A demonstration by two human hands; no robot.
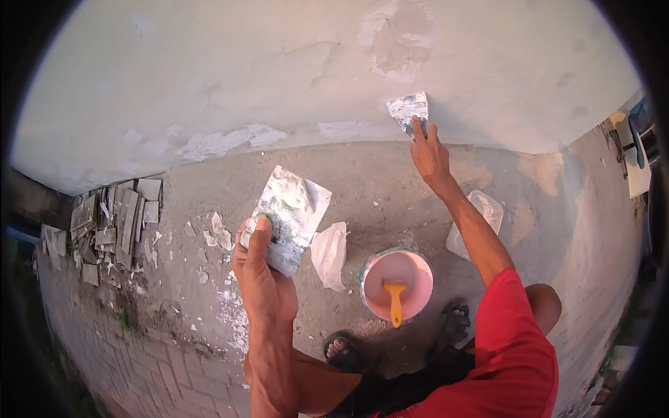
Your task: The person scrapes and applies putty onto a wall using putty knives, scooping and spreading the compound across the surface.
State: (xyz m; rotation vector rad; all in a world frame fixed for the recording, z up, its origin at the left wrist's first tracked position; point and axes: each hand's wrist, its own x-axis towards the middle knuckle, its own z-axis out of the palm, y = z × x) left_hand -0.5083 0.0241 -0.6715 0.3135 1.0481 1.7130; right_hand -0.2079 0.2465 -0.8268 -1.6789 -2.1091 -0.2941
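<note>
Jagged slabs (128, 221) heaped, a rectangular, paste-smeared plate (289, 217) gripped by the left hand (265, 279), thumb on top, a yellow-handled brush (395, 301) in a round bucket (421, 282), a crusted, flared scraper (410, 109) clasped by the curled right hand (431, 159) at the patchy wall (230, 76)

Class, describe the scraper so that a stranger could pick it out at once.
Find the pale wall across the top, then the right hand reaching to its lower part. That hand holds the scraper. Unlike the squarish plate in the left hand, it is fan-shaped, widening away from the grip.
</note>
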